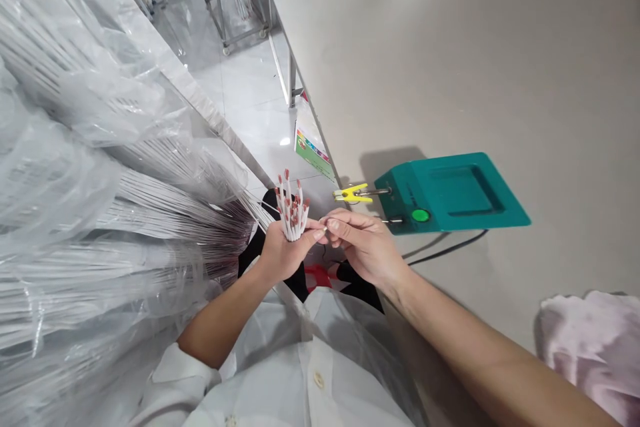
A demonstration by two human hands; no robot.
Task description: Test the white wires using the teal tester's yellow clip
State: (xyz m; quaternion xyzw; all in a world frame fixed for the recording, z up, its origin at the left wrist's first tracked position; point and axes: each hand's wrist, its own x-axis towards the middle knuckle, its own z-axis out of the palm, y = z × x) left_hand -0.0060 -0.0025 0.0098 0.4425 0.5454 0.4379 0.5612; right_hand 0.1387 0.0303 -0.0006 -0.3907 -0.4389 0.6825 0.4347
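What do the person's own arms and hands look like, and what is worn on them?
The left hand and right hand are bare, without gloves, and no watch or bracelet shows. Both forearms are uncovered. A pale, whitish left sleeve ends near the elbow, matching the buttoned shirt; the right sleeve is out of view.

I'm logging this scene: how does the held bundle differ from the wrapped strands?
The held bundle is far smaller than the wrapped strands. The held bundle sits bare in the left hand; the wrapped strands lie partly in clear plastic. Both look white with reddish ends.
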